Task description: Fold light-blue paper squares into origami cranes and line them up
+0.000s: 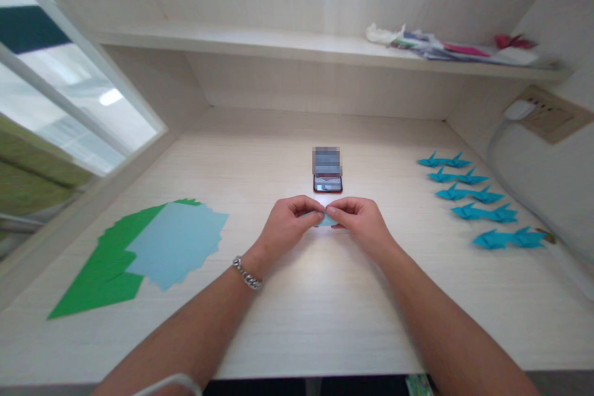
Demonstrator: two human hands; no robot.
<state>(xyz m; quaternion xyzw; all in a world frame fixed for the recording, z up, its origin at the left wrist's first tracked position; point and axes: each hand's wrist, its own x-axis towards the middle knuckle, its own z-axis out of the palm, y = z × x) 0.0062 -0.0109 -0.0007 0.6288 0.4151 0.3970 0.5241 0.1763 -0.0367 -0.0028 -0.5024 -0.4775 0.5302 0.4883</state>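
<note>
A small piece of light blue paper (328,220) is pinched between my two hands over the middle of the desk, and the fingers cover most of it. My left hand (293,218), with a silver chain bracelet (247,273) on its wrist, grips the paper from the left. From the other side, my right hand (358,218) holds it between thumb and fingers. The fingertips of both hands nearly meet at the paper's upper edge. Just beyond them, a phone (327,184) with a lit screen lies on the desk.
Fanned green paper sheets (99,269) lie at left, partly under light blue sheets (179,244). Several folded blue paper figures (485,213) form a column at right, near a white cable (503,173) plugged into a wall socket (550,114). Above, a shelf (241,40) holds papers (445,48).
</note>
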